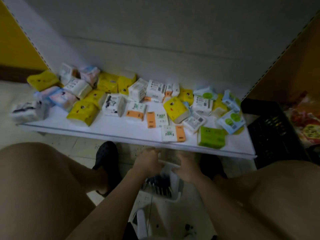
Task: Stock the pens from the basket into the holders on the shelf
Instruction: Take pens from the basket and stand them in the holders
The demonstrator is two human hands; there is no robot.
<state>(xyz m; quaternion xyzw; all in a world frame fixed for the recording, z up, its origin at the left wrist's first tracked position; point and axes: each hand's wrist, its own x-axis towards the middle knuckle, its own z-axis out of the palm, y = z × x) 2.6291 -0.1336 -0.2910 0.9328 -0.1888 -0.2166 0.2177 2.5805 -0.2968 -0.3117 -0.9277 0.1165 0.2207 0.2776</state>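
Here our basket (pixel 175 182) at six o'clock holds dark pens (pixel 158 186) lying roughly twelve-to-six; we cannot tell the grip of our left hand (pixel 149 161) or right hand (pixel 187 168).

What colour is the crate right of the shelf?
The crate is black, seen in the head view.
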